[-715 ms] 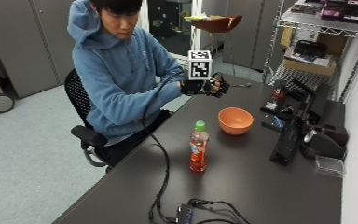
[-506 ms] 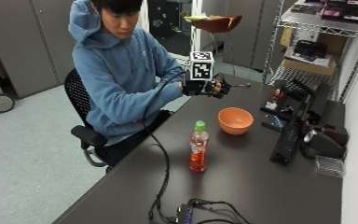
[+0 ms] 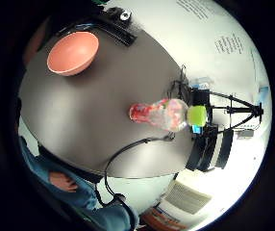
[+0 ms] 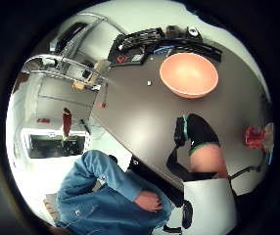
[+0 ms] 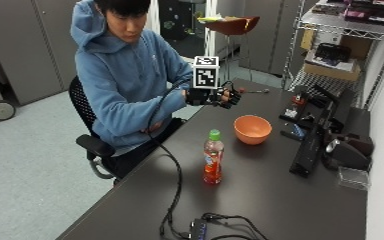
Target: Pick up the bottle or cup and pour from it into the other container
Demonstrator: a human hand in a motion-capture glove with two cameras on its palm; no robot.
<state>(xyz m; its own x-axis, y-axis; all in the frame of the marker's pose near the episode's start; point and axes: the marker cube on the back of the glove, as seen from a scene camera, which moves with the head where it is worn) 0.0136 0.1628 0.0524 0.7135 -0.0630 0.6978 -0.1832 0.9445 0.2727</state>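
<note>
Right hand (image 5: 220, 96), black-gloved, hangs in the air above the bench (image 5: 258, 200), near the bench's far end on the person's side. Fingers hang loosely curled, nothing in them, nothing touching them. One fingertip (image 4: 198, 134) shows in the thumb-side palm view, with bare bench below it.

Orange bowl (image 5: 252, 129) sits on the bench just beyond and below the hand, upright, mouth up, looks empty. Small gap between hand and bowl, no contact.

Bottle (image 5: 212, 157) stands upright further along the bench toward the camera, well apart from the hand, near the bowl but not touching it. Green cap (image 5: 214, 134) on, reddish liquid inside. Open bench all around the bottle on every side; bare surface between it and the bowl.

Black cable (image 5: 177, 185) runs from the hand down over the bench, passing just beside the bottle on the person's side, to a small box (image 5: 198, 228) near the front edge. Bench edge on the person's side is close to that cable run.

Far side along the wall is crowded: dark devices (image 5: 312, 145) and a clear plastic box (image 5: 353, 177). Wire shelf rack (image 5: 352, 45) stands behind the bench's far corner. Person's bare left hand (image 4: 149, 200) rests in the lap, below bench level.
</note>
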